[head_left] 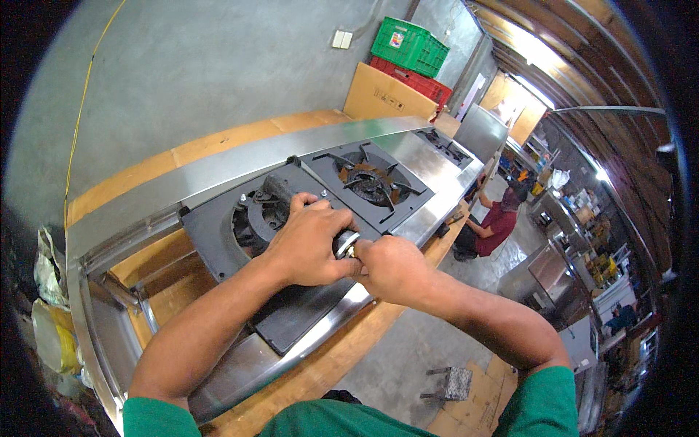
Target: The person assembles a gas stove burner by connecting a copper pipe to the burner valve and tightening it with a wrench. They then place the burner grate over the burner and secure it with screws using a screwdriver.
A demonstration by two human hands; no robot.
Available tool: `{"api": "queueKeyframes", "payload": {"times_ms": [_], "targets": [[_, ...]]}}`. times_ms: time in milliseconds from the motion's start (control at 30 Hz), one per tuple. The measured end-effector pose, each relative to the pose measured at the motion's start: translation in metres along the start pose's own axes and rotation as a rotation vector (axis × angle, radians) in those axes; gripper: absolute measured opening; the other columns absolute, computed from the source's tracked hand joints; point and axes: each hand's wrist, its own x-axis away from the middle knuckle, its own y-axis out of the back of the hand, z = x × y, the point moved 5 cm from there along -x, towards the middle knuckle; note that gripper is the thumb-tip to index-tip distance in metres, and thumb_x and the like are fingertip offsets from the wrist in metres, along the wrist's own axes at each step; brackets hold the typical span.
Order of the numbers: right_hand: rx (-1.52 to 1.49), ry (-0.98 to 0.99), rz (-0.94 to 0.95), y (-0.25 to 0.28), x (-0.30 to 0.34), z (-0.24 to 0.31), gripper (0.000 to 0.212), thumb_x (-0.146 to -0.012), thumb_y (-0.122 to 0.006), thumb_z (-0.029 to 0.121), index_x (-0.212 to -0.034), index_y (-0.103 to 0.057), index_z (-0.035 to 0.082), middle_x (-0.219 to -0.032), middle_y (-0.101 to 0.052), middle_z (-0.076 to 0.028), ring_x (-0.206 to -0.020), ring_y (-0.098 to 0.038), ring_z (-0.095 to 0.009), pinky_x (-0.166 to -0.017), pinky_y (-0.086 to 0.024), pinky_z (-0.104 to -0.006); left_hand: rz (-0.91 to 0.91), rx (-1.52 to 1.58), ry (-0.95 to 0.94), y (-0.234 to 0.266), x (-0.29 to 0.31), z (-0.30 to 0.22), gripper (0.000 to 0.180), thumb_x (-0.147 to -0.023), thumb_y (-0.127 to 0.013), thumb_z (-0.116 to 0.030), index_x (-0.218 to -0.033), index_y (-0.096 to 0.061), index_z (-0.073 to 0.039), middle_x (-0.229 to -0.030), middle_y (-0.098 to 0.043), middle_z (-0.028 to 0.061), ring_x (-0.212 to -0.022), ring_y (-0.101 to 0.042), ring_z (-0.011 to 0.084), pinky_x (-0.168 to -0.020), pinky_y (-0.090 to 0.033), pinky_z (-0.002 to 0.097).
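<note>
A dark cast-iron gas burner (256, 218) lies over a black stove plate (291, 320) on a long steel cooking range. My left hand (309, 244) is wrapped over the near end of the burner, its fingers hiding much of that part. At this end sits a round silvery disc (346, 244), between my two hands. Against the disc, my right hand (393, 269) is closed in a pinch on a small brass-coloured fitting (352, 251). Most of the fitting is covered by my fingers.
Farther along the range are a second black grate (393, 200) and a third burner (444, 148). A cardboard box (386, 93) and stacked green (411, 45) and red crates stand behind. Someone in a dark red shirt (499, 227) sits beyond; a small stool (457, 384) stands at right.
</note>
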Motion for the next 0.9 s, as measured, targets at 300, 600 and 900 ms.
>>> {"api": "queueKeyframes", "payload": {"times_ms": [300,600,900], "targets": [[0.012,0.126,0.030,0.006,-0.001,-0.004,0.025,-0.090,-0.061,0.025,-0.094,-0.063,0.000,-0.075,-0.068,-0.022,-0.074,-0.068,-0.043,-0.066,-0.054,-0.0536,-0.013,-0.045,-0.007,0.000,-0.003,-0.004,0.056,-0.062,-0.082,-0.052,-0.093,-0.067,-0.008,-0.085,-0.066,0.0131,-0.090,-0.062,0.0317,-0.101,-0.032,0.0501],[-0.079,0.213,0.164,0.012,0.011,-0.022,0.034,-0.090,-0.062,0.034,-0.104,-0.059,0.003,-0.078,-0.069,-0.022,-0.079,-0.068,-0.043,-0.071,-0.054,-0.0550,0.168,-0.187,0.073,0.004,0.000,-0.010,0.066,-0.072,-0.075,-0.062,-0.111,-0.066,-0.010,-0.103,-0.065,0.0150,-0.111,-0.058,0.0352,-0.112,-0.025,0.0593],[-0.154,0.415,0.262,0.003,0.019,-0.029,0.025,-0.093,-0.048,0.017,-0.108,-0.052,-0.002,-0.074,-0.068,-0.024,-0.067,-0.068,-0.043,-0.060,-0.054,-0.0540,0.023,-0.077,0.242,-0.006,0.011,-0.034,0.065,-0.066,-0.085,-0.048,-0.111,-0.064,-0.006,-0.116,-0.061,0.0154,-0.128,-0.045,0.0417,-0.110,-0.033,0.0516]]}}
